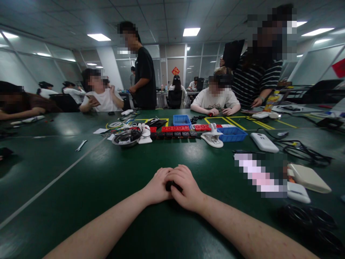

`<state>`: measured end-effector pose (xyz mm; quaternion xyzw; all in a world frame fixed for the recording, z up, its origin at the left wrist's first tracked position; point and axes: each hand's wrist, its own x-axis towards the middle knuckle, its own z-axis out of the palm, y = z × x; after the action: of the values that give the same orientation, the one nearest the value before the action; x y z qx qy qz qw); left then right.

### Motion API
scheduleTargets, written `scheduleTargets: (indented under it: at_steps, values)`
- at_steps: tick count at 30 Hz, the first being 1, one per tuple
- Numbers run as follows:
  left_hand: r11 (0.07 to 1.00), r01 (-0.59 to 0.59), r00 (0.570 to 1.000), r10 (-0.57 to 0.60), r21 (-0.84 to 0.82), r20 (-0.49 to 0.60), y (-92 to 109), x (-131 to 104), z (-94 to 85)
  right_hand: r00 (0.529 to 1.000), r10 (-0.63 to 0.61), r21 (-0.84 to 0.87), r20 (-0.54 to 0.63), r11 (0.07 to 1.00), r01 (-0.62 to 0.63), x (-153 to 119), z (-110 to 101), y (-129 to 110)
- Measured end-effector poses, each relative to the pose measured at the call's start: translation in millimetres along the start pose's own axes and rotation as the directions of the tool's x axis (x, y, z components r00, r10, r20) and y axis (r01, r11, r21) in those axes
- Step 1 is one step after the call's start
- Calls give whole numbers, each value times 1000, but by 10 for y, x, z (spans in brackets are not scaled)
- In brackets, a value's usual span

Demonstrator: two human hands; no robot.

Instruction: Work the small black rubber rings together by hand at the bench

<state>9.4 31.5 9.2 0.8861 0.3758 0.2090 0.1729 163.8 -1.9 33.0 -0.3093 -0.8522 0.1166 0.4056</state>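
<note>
My left hand (157, 187) and my right hand (187, 187) rest together low over the green table (118, 201), touching each other. Between them a small dark, rounded object (174, 185) shows; its kind is hidden by the fingers. The right fingers curl over the top of it and lap onto the left hand. The left hand closes around its other side, with most of its fingertips covered. Beyond the hands, along the table's middle, lies a row of red and black power-strip-like blocks (175, 128).
A metal bowl of cables (126, 137), a white clip stand (212, 136) and blue bins (233, 134) stand ahead. A wrench (81, 145) lies left. At right are a white power bank (264, 142), black cables and black rings (309, 223). Several people sit or stand around the table.
</note>
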Motion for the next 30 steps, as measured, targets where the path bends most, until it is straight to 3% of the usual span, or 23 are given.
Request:
scheduleTargets:
  at_steps: [5, 14, 23, 30]
  values:
    - [998, 58, 998, -58, 20, -15, 25, -1, 2, 986, 149, -61, -74, 986, -154, 12, 24, 70]
    - [989, 131, 991, -130, 62, -26, 148, 10, -38, 940, 337, -191, -57, 920, -342, 23, 86, 126]
    - [991, 119, 992, -116, 60, -51, 112, 14, -25, 913, 405, -242, -37, 883, -402, 44, 83, 117]
    - [992, 121, 991, -120, 27, -59, 107, 12, -41, 927, 374, -234, -25, 899, -370, 52, 68, 111]
